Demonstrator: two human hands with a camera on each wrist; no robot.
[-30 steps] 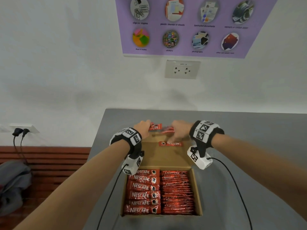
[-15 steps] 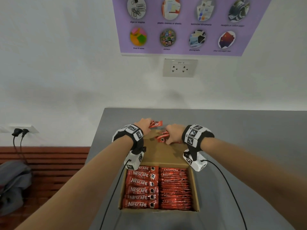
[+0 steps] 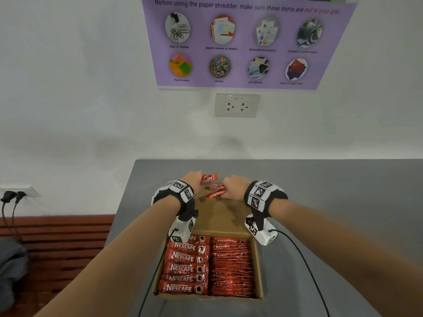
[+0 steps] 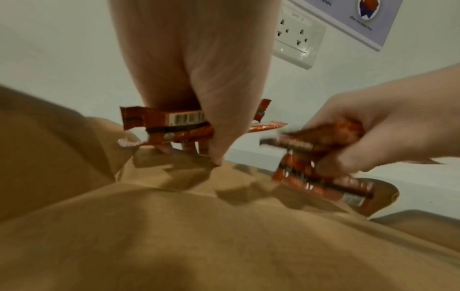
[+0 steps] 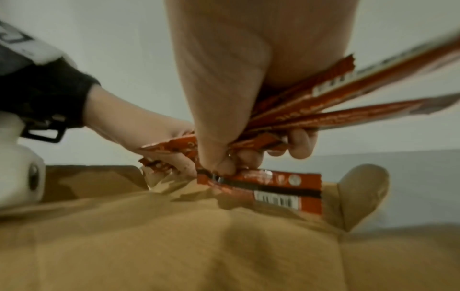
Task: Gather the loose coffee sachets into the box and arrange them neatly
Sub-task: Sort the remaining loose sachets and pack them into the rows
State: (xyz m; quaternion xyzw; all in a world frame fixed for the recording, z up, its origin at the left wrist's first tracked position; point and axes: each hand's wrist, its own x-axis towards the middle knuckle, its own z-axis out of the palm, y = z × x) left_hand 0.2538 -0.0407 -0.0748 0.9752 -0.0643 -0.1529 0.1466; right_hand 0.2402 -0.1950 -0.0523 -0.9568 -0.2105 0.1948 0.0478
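Head view: poster (image 3: 247, 42) and wall socket (image 3: 237, 105) above grey table (image 3: 320, 191).

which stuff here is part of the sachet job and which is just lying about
Job: box, packed sachets, sachets in left hand, sachets in right hand, lid flap.

Lying about: poster, wall socket, plugs, grey cloth.
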